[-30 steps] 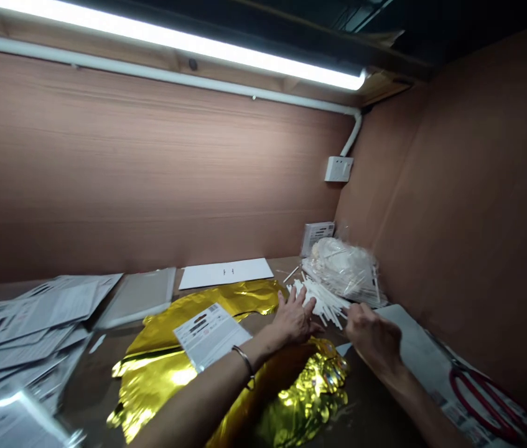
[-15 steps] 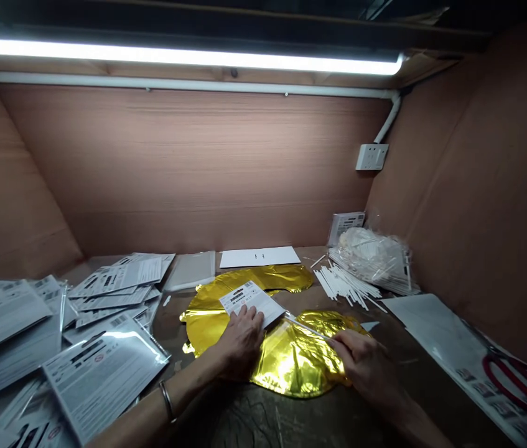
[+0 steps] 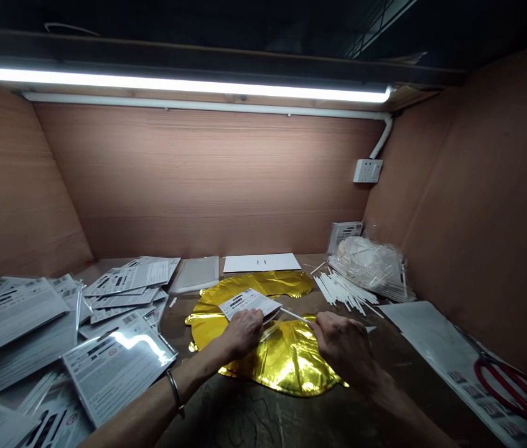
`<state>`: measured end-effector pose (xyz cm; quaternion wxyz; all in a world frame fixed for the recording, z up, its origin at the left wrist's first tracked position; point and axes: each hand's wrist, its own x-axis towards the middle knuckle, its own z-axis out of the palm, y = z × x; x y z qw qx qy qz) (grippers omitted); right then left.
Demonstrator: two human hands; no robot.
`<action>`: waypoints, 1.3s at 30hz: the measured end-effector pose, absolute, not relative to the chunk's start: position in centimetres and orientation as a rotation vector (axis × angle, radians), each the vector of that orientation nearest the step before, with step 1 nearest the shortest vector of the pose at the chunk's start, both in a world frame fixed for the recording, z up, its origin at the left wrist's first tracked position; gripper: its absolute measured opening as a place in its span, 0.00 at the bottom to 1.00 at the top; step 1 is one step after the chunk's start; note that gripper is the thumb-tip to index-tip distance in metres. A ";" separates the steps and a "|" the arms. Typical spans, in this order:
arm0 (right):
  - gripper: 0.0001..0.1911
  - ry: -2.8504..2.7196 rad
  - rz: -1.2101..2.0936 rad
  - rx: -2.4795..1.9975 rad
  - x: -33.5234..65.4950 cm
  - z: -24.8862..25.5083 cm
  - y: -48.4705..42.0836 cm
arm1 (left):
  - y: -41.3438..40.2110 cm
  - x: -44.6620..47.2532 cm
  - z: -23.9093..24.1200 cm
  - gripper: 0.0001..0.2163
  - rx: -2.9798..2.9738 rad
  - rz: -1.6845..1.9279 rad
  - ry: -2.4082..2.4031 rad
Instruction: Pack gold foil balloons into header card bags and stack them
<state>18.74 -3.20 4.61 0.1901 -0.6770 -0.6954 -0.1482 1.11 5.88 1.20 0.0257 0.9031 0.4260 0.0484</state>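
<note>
gold foil balloon (image 3: 291,364) flat on table (image 3: 263,417) | left hand (image 3: 243,331) on it, fingers curled at printed card (image 3: 249,303), grip unclear, prob pinning foil | right hand (image 3: 343,350) fingers pinch white stick (image 3: 295,315) over it, tip aimed cardward

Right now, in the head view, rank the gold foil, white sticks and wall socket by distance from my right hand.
1. Gold foil: under the right hand.
2. White sticks: just beyond it, farther back.
3. Wall socket: high in the back right corner.
</note>
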 end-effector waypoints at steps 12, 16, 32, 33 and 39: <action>0.12 -1.833 0.025 -1.892 18.3 3.5 -1.8 | 4.1 1.4 0.9 0.09 2.848 0.142 1.180; 0.07 -1.710 0.352 -1.914 18.4 1.8 0.6 | 2.8 1.6 -0.5 0.10 2.923 0.049 1.063; 0.05 -1.477 1.259 -1.611 18.2 -0.6 -0.2 | 2.8 -0.6 -1.0 0.06 2.953 0.112 1.008; 0.04 -1.504 1.229 -1.608 18.2 -0.7 -0.3 | 2.9 -0.6 -1.2 0.06 2.947 0.128 1.013; 0.04 -1.526 1.146 -1.631 17.9 -0.5 -0.4 | 2.8 -0.9 -1.3 0.06 2.952 0.140 0.969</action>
